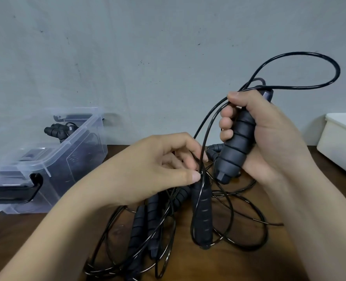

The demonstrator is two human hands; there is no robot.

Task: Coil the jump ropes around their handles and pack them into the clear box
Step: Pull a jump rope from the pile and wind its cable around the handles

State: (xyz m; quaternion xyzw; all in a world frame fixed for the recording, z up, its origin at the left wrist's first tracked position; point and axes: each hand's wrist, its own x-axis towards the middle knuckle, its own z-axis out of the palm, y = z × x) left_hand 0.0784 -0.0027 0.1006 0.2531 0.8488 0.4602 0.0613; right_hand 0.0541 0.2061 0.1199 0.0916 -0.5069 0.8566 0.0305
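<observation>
Right hand (269,136): closed around ribbed, matte dark handle (237,147), held upright. Left hand (158,169): pinching thin glossy black cord (338,71). Remaining jump ropes (147,230): tangled on wooden counter (249,264). Clear box (72,153): translucent plastic, left, holding one coiled rope (56,131).

Black ropes (302,55), ridged dark-grey handles (236,142), clear box (70,138), brown table (259,250), possibly white tub (342,142)

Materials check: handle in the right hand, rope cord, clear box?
Handle, gripped by the right hand: matte dark grey foam or soft rubber, going by ringed grooves and no glare. Cord: glossy black, probably plastic-coated; thin bright highlights. Clear box: transparent rigid plastic; contents show through its walls.
</observation>
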